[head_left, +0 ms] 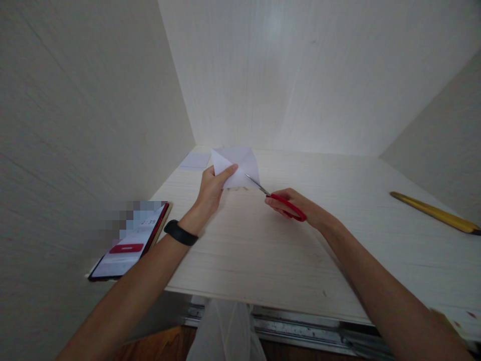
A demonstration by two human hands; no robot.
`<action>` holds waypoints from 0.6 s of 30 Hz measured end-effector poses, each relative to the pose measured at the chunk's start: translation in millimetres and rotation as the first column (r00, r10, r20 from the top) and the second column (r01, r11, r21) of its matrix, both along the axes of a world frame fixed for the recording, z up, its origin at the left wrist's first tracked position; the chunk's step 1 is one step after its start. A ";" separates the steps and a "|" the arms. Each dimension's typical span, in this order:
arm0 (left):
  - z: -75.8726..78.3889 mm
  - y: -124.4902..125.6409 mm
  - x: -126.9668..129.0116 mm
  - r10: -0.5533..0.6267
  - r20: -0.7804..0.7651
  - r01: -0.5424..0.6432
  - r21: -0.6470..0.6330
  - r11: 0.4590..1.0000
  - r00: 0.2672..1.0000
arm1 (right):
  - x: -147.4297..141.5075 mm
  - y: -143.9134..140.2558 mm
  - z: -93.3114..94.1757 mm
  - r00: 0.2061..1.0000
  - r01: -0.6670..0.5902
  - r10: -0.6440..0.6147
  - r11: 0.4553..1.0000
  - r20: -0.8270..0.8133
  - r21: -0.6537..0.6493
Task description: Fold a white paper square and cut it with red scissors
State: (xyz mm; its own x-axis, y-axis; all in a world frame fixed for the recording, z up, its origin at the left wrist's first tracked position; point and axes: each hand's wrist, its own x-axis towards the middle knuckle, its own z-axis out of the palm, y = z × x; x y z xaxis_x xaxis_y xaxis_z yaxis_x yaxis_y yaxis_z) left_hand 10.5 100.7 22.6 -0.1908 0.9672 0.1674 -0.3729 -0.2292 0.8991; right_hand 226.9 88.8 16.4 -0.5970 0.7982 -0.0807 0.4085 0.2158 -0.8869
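Observation:
A creased sheet of white paper (246, 158) is held up over the back of the desk by my left hand (218, 180), the thumb on its near face and the other fingers behind it. My right hand (287, 200) grips a pair of scissors (287, 204) by the red handles. The metal blades point up and left and overlap the paper's right part in view. Whether the lower blade lies behind the sheet I cannot tell. A black band sits on my left wrist.
Flat on the desk (244, 250), at the back left, lies another white paper piece (195, 160). A phone (131, 245) with a lit screen leans at the left wall. A yellow, long, narrow object (432, 211) lies at the right. Pale panels enclose the back and sides.

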 end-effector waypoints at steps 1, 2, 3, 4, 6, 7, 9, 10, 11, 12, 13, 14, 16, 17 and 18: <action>0.3 -0.2 0.2 0.000 0.002 0.000 0.001 1.000 1.000 | -0.1 0.0 0.0 1.000 0.005 -0.005 1.000 0.009 0.001; 0.5 -0.3 0.4 -0.001 0.003 0.001 0.001 1.000 1.000 | -0.3 0.1 0.1 1.000 0.009 -0.009 1.000 0.017 0.003; 0.6 -0.2 0.6 -0.001 0.005 0.001 0.000 1.000 1.000 | -0.5 0.3 0.2 1.000 0.013 -0.013 1.000 0.022 0.009; 0.5 0.0 0.7 0.000 0.006 0.000 -0.002 1.000 1.000 | -0.7 0.5 0.2 1.000 0.013 -0.014 1.000 0.026 0.014; 0.4 0.5 0.6 0.001 0.002 -0.001 -0.005 1.000 1.000 | -1.1 0.9 0.2 1.000 0.012 -0.013 1.000 0.029 0.018; 0.3 0.7 0.6 0.002 -0.001 -0.002 -0.005 1.000 1.000 | -1.2 1.1 0.2 0.999 0.011 -0.012 1.000 0.031 0.017; 0.3 0.8 0.6 0.001 -0.006 -0.001 -0.002 1.000 1.000 | -1.4 1.0 0.4 0.999 0.020 -0.020 1.000 0.039 0.012; 0.5 0.6 0.6 0.002 -0.006 -0.002 -0.001 1.000 1.000 | -1.4 0.9 0.5 0.999 0.028 -0.028 1.000 0.042 0.009; 0.7 0.4 0.6 0.003 -0.006 -0.003 0.000 1.000 1.000 | -1.4 0.7 0.6 0.998 0.035 -0.035 0.999 0.044 0.008; 0.9 0.1 0.7 0.005 -0.006 -0.005 0.001 1.000 1.000 | -1.4 0.5 0.8 0.998 0.041 -0.042 0.999 0.044 0.006; 1.1 -0.1 0.8 0.005 -0.005 -0.005 0.000 1.000 1.000 | -1.3 0.4 1.0 0.998 0.046 -0.046 0.999 0.044 0.004; 1.3 -0.3 0.8 0.004 -0.005 -0.004 0.000 1.000 1.000 | -1.2 0.3 1.2 0.998 0.047 -0.048 0.999 0.048 0.002; 1.3 -0.4 0.8 -0.001 -0.007 0.001 -0.002 1.000 1.000 | -1.0 0.3 1.5 0.997 0.046 -0.046 0.999 0.056 0.008; 1.1 -0.3 0.7 -0.002 -0.009 0.002 -0.002 1.000 1.000 | -0.9 0.5 1.6 0.997 0.043 -0.044 0.999 0.059 0.014; 0.8 -0.2 0.5 -0.004 -0.010 0.004 -0.001 1.000 1.000 | -0.8 0.7 1.6 0.997 0.041 -0.042 0.999 0.063 0.021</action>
